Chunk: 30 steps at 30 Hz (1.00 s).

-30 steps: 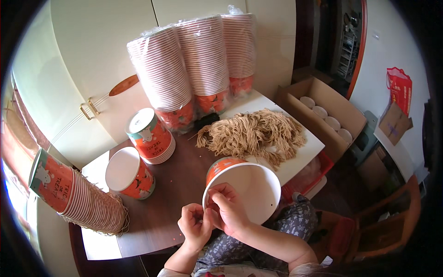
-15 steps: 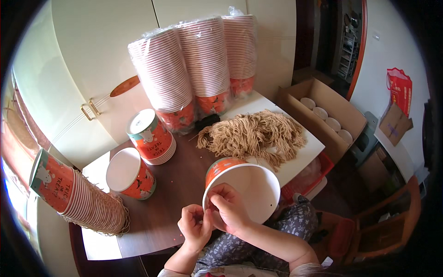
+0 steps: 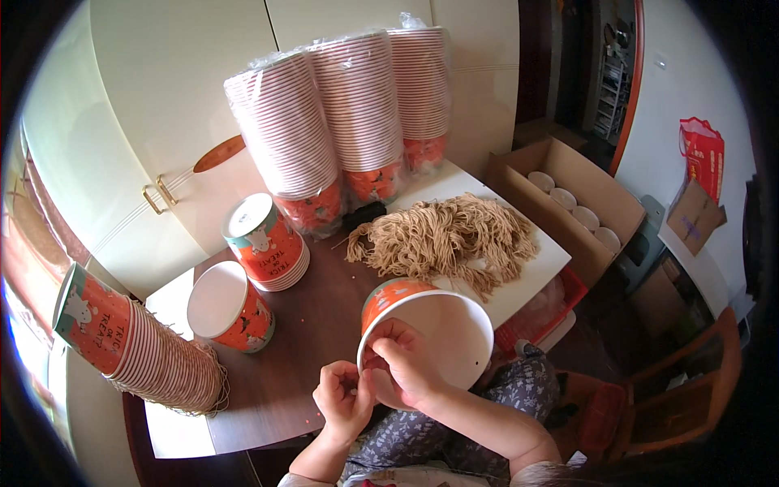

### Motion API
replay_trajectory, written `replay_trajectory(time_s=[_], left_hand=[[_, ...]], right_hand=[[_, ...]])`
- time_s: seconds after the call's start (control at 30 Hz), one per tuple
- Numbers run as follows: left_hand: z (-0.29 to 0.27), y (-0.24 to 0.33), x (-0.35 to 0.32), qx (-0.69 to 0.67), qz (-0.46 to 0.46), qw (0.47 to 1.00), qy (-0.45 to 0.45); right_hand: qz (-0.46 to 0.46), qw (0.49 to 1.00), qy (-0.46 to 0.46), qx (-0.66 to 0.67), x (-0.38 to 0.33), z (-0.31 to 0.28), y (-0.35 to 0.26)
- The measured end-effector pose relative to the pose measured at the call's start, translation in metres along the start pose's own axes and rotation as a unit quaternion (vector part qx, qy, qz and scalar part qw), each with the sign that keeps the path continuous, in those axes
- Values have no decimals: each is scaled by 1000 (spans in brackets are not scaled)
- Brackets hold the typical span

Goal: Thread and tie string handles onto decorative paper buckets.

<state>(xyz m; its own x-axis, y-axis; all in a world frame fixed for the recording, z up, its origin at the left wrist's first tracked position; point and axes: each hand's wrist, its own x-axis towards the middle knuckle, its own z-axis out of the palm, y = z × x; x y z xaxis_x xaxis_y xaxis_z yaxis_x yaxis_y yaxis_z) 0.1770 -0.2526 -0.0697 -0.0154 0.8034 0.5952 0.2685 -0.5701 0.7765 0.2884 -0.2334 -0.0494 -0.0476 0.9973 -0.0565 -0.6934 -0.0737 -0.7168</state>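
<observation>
One paper bucket (image 3: pixel 446 333), orange outside and white inside, is at the person's hands by the near table edge, its mouth tilted toward the person; a small dark hole shows near its rim at four o'clock. At the rim's eight o'clock, the right hand (image 3: pixel 402 369) has its fingers bent inside the mouth, and the left hand (image 3: pixel 345 396) curls its fingers close by, thumbs nearly meeting. Whether either grips the rim or something small cannot be told.

Clockwise from this bucket, one leaning stack (image 3: pixel 138 341) of nested buckets lies at nine o'clock, tan cord (image 3: pixel 213 375) about its rims. One loose bucket (image 3: pixel 251 322) and one short upturned stack (image 3: pixel 272 252) sit toward ten. Three tall stacks (image 3: pixel 357 105) in clear plastic stand between eleven and twelve. One heap of tan strands (image 3: pixel 446 235) spreads at twelve. Toward two, one open cardboard box (image 3: pixel 519 183) contains four visible pale round ends (image 3: pixel 584 217).
</observation>
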Motion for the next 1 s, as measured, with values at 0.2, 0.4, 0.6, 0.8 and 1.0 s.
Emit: replay_trajectory(time_s=[0.2, 0.4, 0.6, 0.8, 1.0], left_hand=[[-1, -6, 0, 9, 9, 1000, 10], [-3, -9, -2, 32, 16, 999, 6], [-3, -7, -1, 57, 22, 998, -5], [-3, -4, 3, 115, 85, 990, -13], [0, -7, 3, 154, 152, 976, -11]], right_hand=[[2, 1000, -19, -12, 1, -2, -3], [-16, 999, -35, -37, 2, -5, -3], [-89, 987, -29, -127, -1, -12, -4], [-162, 946, -26, -278, -5, -14, -9], [-132, 957, -33, -258, -13, -10, -15]])
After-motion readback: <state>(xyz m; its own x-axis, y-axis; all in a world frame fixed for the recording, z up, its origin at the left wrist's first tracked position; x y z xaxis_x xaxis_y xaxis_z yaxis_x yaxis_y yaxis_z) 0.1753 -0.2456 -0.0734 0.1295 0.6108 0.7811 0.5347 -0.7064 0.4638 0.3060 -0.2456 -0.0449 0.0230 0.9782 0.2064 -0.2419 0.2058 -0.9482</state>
